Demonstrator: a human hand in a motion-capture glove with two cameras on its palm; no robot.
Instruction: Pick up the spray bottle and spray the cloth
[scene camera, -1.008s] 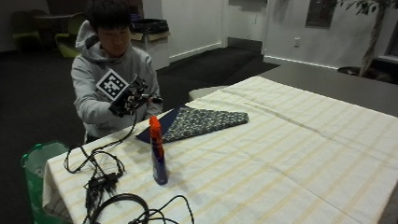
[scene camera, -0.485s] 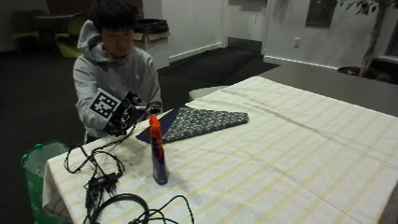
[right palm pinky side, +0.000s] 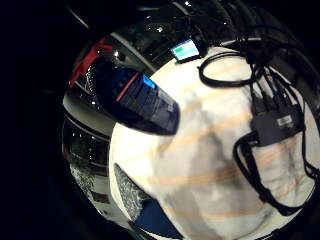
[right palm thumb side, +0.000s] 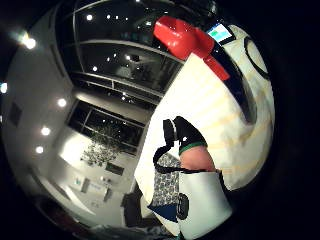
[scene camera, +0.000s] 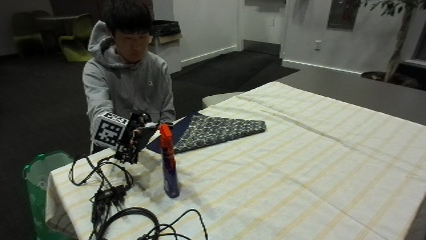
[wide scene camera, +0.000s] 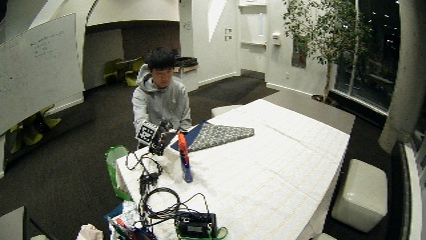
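A person in a grey hooded sweatshirt (scene camera: 126, 82) sits at a desk (scene camera: 319, 170) covered with a cream striped tablecloth. In the outside view the gloved right hand (scene camera: 136, 140) hovers above the desk's near corner, just beside the spray bottle (scene camera: 168, 162) and apart from it. The bottle stands upright, blue in the body with a red-orange trigger head. Behind it a dark patterned cloth (scene camera: 216, 131) lies folded flat near the person. Black cables (scene camera: 106, 192) trail over the desk edge below the hand, and a green bag (scene camera: 36, 172) sits beside the desk.

The wide outside view shows the same layout: hand (wide scene camera: 160, 139) raised beside the upright spray bottle (wide scene camera: 184, 157), cloth (wide scene camera: 219, 135) behind, cables (wide scene camera: 150, 192) running down to a black device (wide scene camera: 195, 224) at the desk's end.

In the little finger side palm view the bottle's blue body (right palm pinky side: 142, 102) looms close, with cables (right palm pinky side: 265, 130) spread on the striped tablecloth and a corner of the cloth (right palm pinky side: 135, 197) showing.

In the thumb side palm view a gloved fingertip (right palm thumb side: 186, 131) reaches out uncurled, holding nothing; the bottle's red head (right palm thumb side: 185, 37) lies beyond it, untouched, and the patterned cloth (right palm thumb side: 167, 187) sits beside the finger
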